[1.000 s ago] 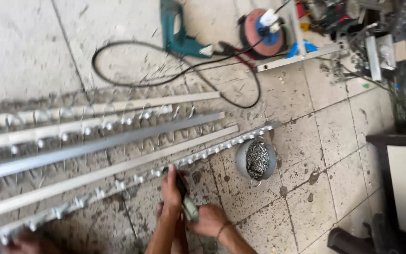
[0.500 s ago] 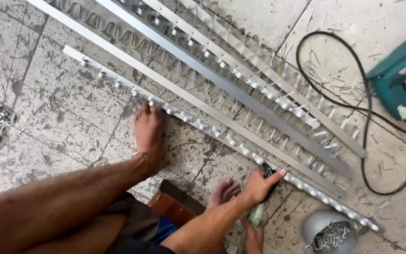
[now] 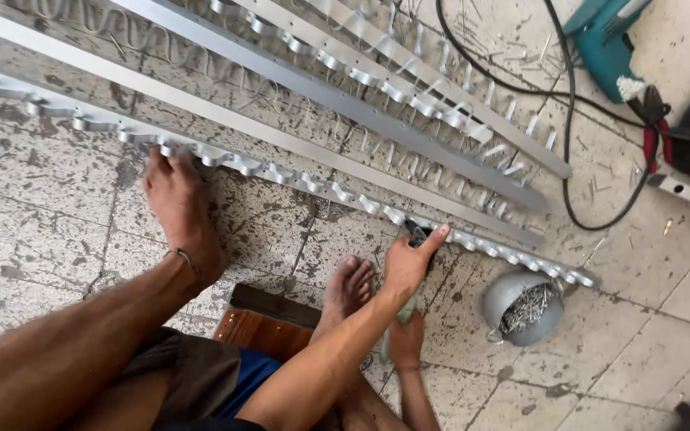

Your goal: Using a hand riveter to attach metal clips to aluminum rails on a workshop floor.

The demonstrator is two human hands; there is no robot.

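Observation:
My left hand (image 3: 407,259) presses on the dark head of a hand tool (image 3: 418,234), index finger stretched along it, right at the nearest aluminium rail (image 3: 281,172) with its row of bent metal clips. My right hand (image 3: 405,339) sits just below and grips the tool's pale green handle. My bare left foot (image 3: 179,211) touches the same rail with its toes. My right foot (image 3: 346,289) rests on the tiles beside my left hand.
Several more clip-lined rails (image 3: 409,104) lie parallel beyond. A small metal pot of nails (image 3: 525,307) stands right of my hands. A teal power drill (image 3: 600,36) and black cable (image 3: 569,144) lie top right. I sit on a low wooden stool (image 3: 269,327).
My head has swung, so the rails now run diagonally and my legs fill the lower left. Both hands stay on the tool at the nearest rail, with the left hand on its head.

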